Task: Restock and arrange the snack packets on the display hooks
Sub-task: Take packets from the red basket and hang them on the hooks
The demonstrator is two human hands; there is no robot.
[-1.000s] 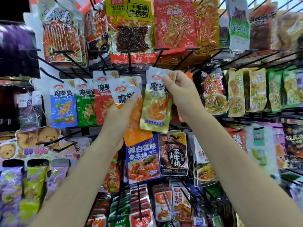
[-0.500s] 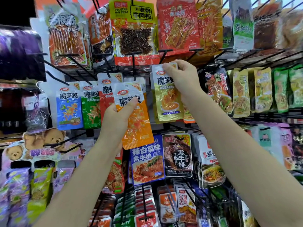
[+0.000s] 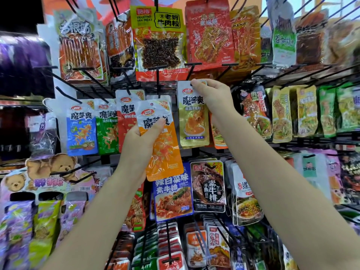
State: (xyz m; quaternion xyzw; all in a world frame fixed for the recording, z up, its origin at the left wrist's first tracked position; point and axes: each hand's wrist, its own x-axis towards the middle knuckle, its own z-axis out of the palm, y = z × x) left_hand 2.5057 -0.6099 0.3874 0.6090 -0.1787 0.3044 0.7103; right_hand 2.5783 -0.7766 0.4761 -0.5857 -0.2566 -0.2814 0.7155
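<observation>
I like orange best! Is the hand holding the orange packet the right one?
No, the left hand holds the orange packet; the right hand pinches the top of the gold packet.

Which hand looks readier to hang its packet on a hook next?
Likely the right hand: it pinches the olive-gold packet by its top, up at hook height. The left hand grips the orange packet lower down.

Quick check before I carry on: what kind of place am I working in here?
Most likely a shop's snack aisle: black display hooks jut from a rack crowded with hanging snack packets, and the right hand holds an olive-gold packet up at one hook.
</observation>
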